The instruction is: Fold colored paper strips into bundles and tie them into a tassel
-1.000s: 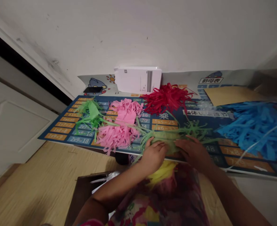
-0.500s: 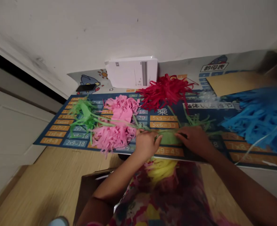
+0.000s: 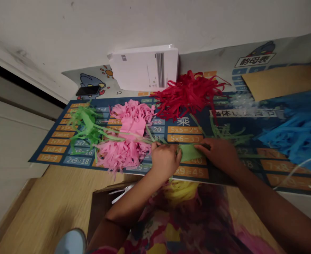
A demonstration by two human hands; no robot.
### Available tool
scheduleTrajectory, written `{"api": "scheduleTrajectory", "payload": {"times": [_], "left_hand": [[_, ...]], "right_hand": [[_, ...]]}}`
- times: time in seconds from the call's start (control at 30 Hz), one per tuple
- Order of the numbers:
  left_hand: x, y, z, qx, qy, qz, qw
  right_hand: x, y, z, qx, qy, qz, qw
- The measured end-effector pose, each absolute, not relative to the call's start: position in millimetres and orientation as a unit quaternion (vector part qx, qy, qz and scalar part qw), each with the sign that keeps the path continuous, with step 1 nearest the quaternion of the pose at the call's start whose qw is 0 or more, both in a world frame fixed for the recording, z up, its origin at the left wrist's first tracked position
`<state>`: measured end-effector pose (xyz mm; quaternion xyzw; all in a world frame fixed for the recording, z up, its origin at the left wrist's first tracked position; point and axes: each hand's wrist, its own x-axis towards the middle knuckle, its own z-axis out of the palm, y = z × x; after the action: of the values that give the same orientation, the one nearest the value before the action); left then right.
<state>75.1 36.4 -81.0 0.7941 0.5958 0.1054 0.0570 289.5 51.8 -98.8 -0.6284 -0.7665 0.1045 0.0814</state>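
Observation:
Between my hands lies a green strip of fringed tissue paper (image 3: 189,152), its thin cut ends spreading out on both sides. My left hand (image 3: 165,157) is closed on its left part, fingers curled. On its right part my right hand (image 3: 217,151) pinches with thumb and fingers. Left of my left hand sits a pink fringed paper bundle (image 3: 132,129), flat in the middle with two fluffy ends. A green fringed bundle (image 3: 88,123) lies farther left. Behind my hands rests a red fringed bundle (image 3: 189,95).
A printed times-table sheet (image 3: 77,168) covers the narrow table. White packages (image 3: 142,68) stand against the wall, a dark phone (image 3: 88,91) lies left. At right are blue fringes (image 3: 298,134) and a tan sheet (image 3: 282,81). Yellow fringes (image 3: 180,190) hang before my lap; a brown box (image 3: 102,201) stands below.
The view has shifted a little, so the tabletop things appear larger and slightly higher. Both hands keep hold of the green paper, whose middle now looks flatter and lighter.

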Motion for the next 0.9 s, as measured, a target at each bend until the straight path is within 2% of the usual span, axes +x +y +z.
{"api": "scheduleTrajectory", "payload": {"times": [0.23, 0.33, 0.43, 0.5, 0.63, 0.73, 0.9], "left_hand": [[74.7, 38.2, -84.1, 0.798, 0.590, 0.113, 0.059], [72.4, 39.7, -81.6, 0.807, 0.574, 0.136, 0.024], [67.6, 45.9, -76.1, 0.887, 0.445, 0.124, -0.018], [64.2, 50.7, -70.1, 0.941, 0.331, 0.069, -0.021], [63.4, 52.0, -55.2, 0.967, 0.253, -0.002, -0.042], [69.7, 45.3, -50.5, 0.961, 0.272, -0.005, -0.058], [75.6, 39.1, -62.5, 0.942, 0.317, 0.029, -0.103]], "right_hand": [[289.6, 51.9, -107.2, -0.618, -0.773, 0.071, 0.128], [287.8, 51.9, -104.2, -0.658, -0.740, 0.056, 0.128], [291.0, 46.9, -92.7, -0.670, -0.722, -0.016, 0.173], [295.7, 40.0, -84.7, -0.597, -0.774, -0.044, 0.208], [303.1, 29.4, -83.2, -0.396, -0.902, 0.023, 0.172], [303.5, 36.6, -92.6, -0.396, -0.904, 0.029, 0.160], [307.0, 62.3, -96.6, -0.446, -0.872, 0.066, 0.191]]}}
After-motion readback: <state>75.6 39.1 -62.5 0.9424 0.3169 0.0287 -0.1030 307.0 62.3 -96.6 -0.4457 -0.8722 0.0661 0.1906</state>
